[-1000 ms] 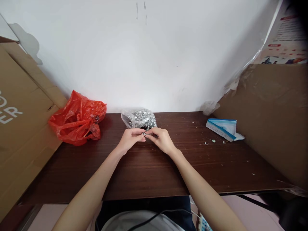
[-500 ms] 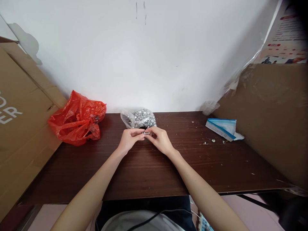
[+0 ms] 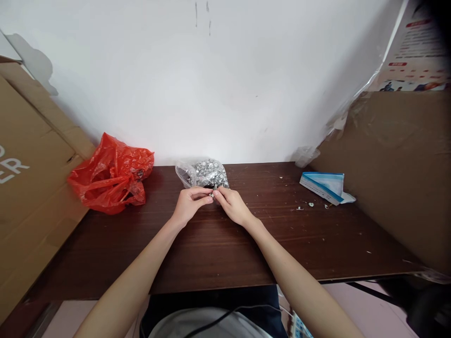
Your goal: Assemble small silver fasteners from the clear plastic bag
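Head view: both forearms reach forward over the worktop (image 3: 218, 253) and meet near its far edge. The left hand (image 3: 188, 208) lies palm inward, knuckles up, thumb and forefinger drawn into a narrow grip on a small metal part (image 3: 213, 191). The right hand (image 3: 230, 205) mirrors it, its fingertips pinched on the same part from the other side, so the two grips touch. The part is tiny and shiny; its exact shape cannot be told. It sits just above the worktop, right in front of the clear bag (image 3: 204, 172).

That bag is thin, crinkled plastic, open at the left, heaped with small silvery metal pieces. To the left lies a red bag (image 3: 111, 173), glossy and crumpled. The worktop is dark wood-grain board, flat, specked with pale crumbs. At the right rests a blue-and-white packet (image 3: 326, 185), flat and wedge-shaped. Brown cardboard (image 3: 31, 169) leans at the left.
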`<action>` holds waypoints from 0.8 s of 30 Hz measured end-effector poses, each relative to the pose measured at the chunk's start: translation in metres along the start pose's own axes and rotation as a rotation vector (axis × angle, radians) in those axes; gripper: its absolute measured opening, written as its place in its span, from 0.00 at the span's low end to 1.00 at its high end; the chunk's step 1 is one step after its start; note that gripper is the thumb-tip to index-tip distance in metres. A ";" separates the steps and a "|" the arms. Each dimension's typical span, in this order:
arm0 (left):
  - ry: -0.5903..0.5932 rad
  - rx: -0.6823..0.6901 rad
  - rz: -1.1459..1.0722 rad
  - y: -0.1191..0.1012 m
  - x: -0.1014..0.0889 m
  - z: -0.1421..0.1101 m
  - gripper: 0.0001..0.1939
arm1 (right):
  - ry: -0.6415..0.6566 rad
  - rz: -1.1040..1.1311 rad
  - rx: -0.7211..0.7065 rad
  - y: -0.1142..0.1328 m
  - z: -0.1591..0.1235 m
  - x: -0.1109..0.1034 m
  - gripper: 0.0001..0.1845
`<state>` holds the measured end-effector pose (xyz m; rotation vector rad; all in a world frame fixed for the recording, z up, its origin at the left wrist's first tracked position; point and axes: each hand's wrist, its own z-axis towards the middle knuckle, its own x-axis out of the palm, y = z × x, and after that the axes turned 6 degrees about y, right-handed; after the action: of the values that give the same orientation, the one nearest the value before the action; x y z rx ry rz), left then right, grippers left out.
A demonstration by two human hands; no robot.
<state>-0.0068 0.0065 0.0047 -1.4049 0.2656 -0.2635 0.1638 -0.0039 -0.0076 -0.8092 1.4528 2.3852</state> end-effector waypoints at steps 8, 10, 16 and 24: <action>-0.032 0.013 0.053 -0.001 -0.001 0.001 0.16 | 0.028 0.093 -0.022 0.001 0.000 -0.004 0.14; -0.025 0.021 0.057 -0.001 0.000 0.001 0.16 | 0.046 0.074 -0.025 0.000 0.000 -0.003 0.19; 0.003 0.072 0.062 -0.001 0.001 0.001 0.14 | 0.058 0.128 0.010 -0.001 0.001 -0.001 0.24; 0.022 0.056 0.022 -0.002 0.001 0.000 0.14 | 0.032 0.250 0.066 -0.002 0.001 0.001 0.24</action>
<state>-0.0057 0.0060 0.0071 -1.3442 0.2893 -0.2666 0.1634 -0.0022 -0.0094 -0.6882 1.7269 2.4940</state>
